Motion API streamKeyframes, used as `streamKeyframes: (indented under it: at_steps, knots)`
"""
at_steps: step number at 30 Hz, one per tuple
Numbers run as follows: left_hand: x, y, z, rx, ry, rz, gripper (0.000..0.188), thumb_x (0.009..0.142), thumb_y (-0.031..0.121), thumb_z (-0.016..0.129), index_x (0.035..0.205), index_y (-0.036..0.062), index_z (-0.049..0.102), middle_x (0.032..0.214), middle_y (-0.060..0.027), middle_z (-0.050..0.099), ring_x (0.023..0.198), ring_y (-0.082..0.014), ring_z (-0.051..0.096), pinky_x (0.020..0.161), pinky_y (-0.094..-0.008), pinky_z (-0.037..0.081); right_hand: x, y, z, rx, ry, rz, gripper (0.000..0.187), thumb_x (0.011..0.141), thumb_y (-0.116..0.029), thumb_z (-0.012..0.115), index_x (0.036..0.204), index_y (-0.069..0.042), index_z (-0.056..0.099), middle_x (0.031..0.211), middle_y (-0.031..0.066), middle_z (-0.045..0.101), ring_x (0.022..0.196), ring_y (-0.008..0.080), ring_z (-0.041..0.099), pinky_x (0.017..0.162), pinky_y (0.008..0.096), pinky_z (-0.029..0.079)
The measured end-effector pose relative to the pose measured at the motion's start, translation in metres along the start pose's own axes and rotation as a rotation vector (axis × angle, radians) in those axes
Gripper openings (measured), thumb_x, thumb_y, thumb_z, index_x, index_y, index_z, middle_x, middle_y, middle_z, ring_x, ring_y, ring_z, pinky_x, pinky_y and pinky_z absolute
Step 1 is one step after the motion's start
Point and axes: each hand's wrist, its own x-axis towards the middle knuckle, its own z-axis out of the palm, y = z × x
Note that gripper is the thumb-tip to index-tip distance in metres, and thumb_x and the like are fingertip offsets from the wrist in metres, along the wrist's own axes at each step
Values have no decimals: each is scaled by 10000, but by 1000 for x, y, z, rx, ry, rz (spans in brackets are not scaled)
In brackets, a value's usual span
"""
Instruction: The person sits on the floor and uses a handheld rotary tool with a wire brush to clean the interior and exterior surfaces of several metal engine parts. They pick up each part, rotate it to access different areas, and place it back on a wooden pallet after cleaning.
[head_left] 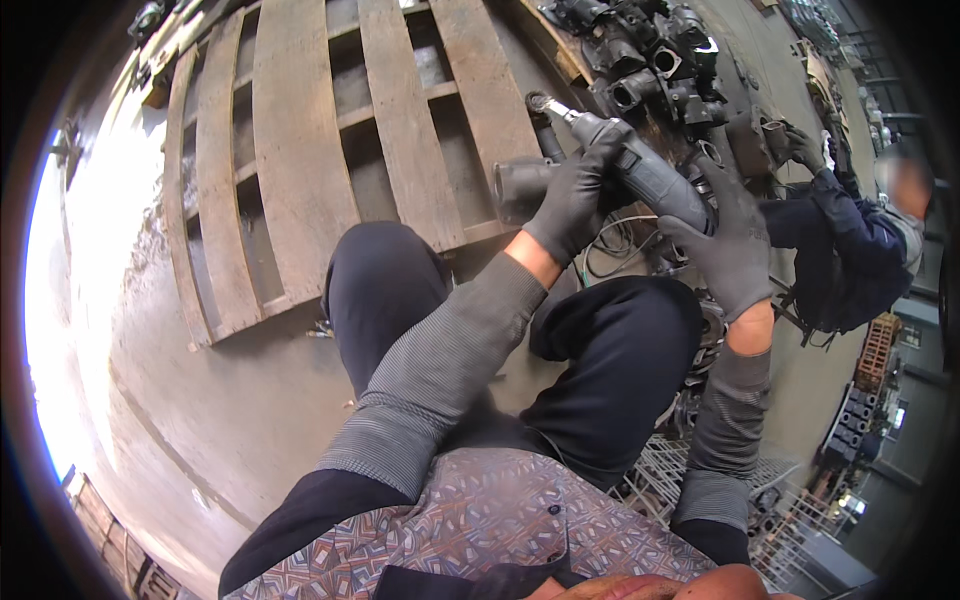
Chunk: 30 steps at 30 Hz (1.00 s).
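A grey hand-held die grinder [655, 175] with a silver neck and a small round tip lies across both my hands, tip toward the upper left. My left hand [578, 195], in a dark grey glove, is closed round its front part near the neck. Gloved in grey too, my right hand [735, 240] grips the rear end of the body, fingers curled over the far side. Just left of my left hand a dark cylindrical metal part [522, 190] sits at the pallet's corner, partly covered by that hand. The tip is apart from this part.
A wooden slatted pallet [300, 130] lies ahead on the left. Dark metal castings [650, 60] are heaped beyond the grinder. A cable [610, 250] loops below it. At right, a co-worker [850, 230] sits with a gloved hand on a casting. A white wire rack [660, 480] stands near my right forearm.
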Motion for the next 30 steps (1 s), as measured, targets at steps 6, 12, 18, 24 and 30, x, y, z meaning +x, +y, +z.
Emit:
streamKeyframes:
  at_steps: [6,12,18,24,30]
  knots:
    - [8,-43,-25,-39,207,-112,334,1019,269,674,1278,66,617,1104,7,671,964,-122,670,883,-338,581,14,21,21,214,-318,-3,746,798,-335,794,1447,-68,543,1279,226,663,1163,390,652,995,443,507]
    - [0,-90,-27,-234,300,-114,432,951,343,760,1211,39,597,1075,-42,665,909,-133,662,797,-300,580,8,34,25,97,-428,7,703,805,-336,786,1421,-71,574,1205,221,689,1124,390,667,975,446,514]
    - [-10,-121,-31,-340,380,-222,437,944,402,738,1181,56,618,1051,-57,679,893,-151,683,787,-310,586,-3,36,27,-171,-502,-78,675,815,-349,766,1407,-86,575,1118,211,700,1077,391,675,915,471,531]
    - [-8,-129,-35,-545,364,-267,445,976,445,684,1299,162,570,1202,-60,649,1086,-210,666,931,-425,562,16,29,36,-208,-529,-139,680,807,-364,767,1398,-90,570,1077,196,693,1030,400,682,878,499,535]
    - [-15,-143,-50,-699,378,-320,660,961,517,687,1426,126,429,1358,-109,566,1181,-296,638,990,-541,554,25,27,59,-327,-743,-139,705,795,-364,782,1415,-116,555,1152,194,688,1041,381,685,888,492,539]
